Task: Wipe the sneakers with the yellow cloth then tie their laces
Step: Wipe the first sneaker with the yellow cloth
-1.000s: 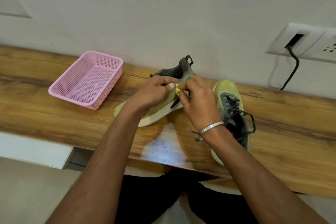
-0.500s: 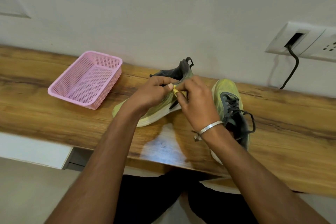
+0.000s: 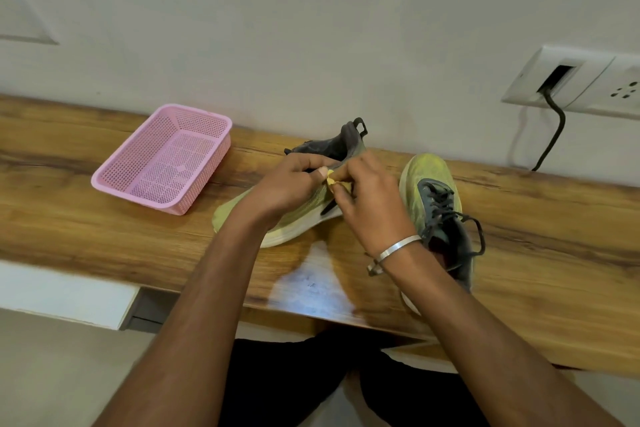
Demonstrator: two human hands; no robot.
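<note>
Both hands, left hand (image 3: 291,184) and right hand (image 3: 367,204), pinch a small yellow cloth (image 3: 330,180) in a narrow grip over the left sneaker (image 3: 304,211) on the tabletop (image 3: 104,229); the bunched cloth could slip free.

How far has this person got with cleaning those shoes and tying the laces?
Nothing looks finished. In hand: the left hand grips the left sneaker while the right hand pinches the yellow cloth against its side, mid-wipe. Left: the right sneaker lies untouched on the wooden shelf, its dark laces loose. The first shoe's laces are hidden. The pink basket is unused.
</note>
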